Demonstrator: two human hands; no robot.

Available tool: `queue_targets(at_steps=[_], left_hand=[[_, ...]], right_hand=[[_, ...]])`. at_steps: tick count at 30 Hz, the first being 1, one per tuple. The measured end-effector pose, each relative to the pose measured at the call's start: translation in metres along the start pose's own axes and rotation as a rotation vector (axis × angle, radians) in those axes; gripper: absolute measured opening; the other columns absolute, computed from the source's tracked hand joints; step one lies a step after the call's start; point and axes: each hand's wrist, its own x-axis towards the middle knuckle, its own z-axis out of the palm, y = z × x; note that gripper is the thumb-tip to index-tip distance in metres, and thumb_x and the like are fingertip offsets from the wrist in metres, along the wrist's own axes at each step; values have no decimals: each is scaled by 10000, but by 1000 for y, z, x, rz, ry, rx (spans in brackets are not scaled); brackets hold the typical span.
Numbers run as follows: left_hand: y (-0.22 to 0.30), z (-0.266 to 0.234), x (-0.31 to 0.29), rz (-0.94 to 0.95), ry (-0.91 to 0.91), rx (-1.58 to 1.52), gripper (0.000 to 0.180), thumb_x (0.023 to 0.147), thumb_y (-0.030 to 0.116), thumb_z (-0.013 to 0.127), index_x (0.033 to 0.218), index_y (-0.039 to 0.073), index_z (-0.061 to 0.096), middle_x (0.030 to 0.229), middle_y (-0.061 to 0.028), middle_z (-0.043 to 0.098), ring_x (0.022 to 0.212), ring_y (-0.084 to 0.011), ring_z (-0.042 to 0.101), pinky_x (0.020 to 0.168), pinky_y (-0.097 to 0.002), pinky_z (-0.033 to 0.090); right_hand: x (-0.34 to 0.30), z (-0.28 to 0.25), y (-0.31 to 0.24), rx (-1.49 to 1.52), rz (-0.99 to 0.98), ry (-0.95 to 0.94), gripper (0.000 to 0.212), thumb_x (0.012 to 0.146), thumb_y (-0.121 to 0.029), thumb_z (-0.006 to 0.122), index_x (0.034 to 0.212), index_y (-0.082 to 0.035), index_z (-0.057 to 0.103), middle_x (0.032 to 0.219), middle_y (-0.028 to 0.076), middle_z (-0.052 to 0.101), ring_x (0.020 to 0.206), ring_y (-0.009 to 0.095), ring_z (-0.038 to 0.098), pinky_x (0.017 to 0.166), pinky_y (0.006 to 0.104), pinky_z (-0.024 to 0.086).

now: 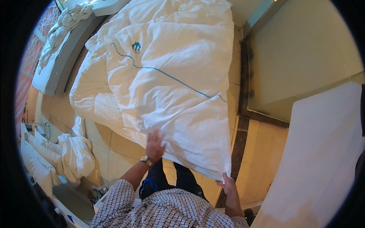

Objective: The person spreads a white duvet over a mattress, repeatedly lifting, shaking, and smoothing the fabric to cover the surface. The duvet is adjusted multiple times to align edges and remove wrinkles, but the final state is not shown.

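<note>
A large white duvet point(171, 87) with a wavy blue line and a small blue emblem spreads away in front of me, its surface creased and puffy. My right hand point(229, 185) pinches its near right corner, which is pulled to a point toward me. My left hand point(155, 146), with a watch on the wrist, lies on the near edge of the duvet with its fingers stretched out. That hand is slightly blurred. What lies under the duvet is hidden.
Crumpled white bedding point(76, 155) lies at the lower left. At the upper left stands a grey bed base point(68, 57) with rumpled bedding on it. A dark-edged wall panel point(296, 57) runs along the right, and a white board-like surface point(319, 152) is nearer on that side.
</note>
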Motion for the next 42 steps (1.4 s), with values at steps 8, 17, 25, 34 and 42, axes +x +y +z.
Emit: queue_targets(at_steps=[8, 17, 25, 34, 42], left_hand=[[85, 64, 5, 522, -379, 49, 638, 899, 249, 631, 1490, 112, 436, 1607, -158, 327, 1514, -322, 255, 1218, -599, 158], [75, 53, -34, 491, -413, -158, 421, 917, 147, 538, 1327, 54, 568, 1479, -161, 489, 1440, -380, 370, 1202, -594, 211], [86, 69, -33, 389, -475, -136, 440, 893, 132, 563, 1329, 69, 565, 1473, -151, 491, 1423, -364, 390, 1186, -590, 240], [70, 53, -37, 401, -590, -106, 466, 875, 157, 592, 1335, 86, 559, 1473, -132, 487, 1425, -363, 379, 1190, -590, 227], [68, 66, -24, 451, -684, -33, 440, 875, 118, 562, 1313, 76, 566, 1448, -140, 492, 1413, -377, 380, 1165, -652, 230]], right_hand=[[-11, -13, -1, 370, -54, -236, 452, 1045, -377, 545, 1260, 19, 582, 1096, 164, 669, 979, 298, 677, 871, 462, 565], [-16, -1, -17, 212, -25, -107, 479, 1001, -433, 602, 1245, -20, 602, 1095, 133, 684, 951, 242, 685, 851, 393, 557], [-1, -5, -2, -347, -202, 119, 476, 934, -468, 669, 1050, -7, 699, 890, 159, 719, 798, 277, 711, 747, 388, 549], [7, 16, -4, -824, -734, 551, 332, 814, -312, 786, 797, -5, 662, 744, 207, 655, 747, 406, 658, 691, 498, 499], [11, 22, -5, -992, -979, 692, 154, 802, -108, 700, 910, -31, 621, 909, 160, 661, 954, 342, 613, 850, 504, 424]])
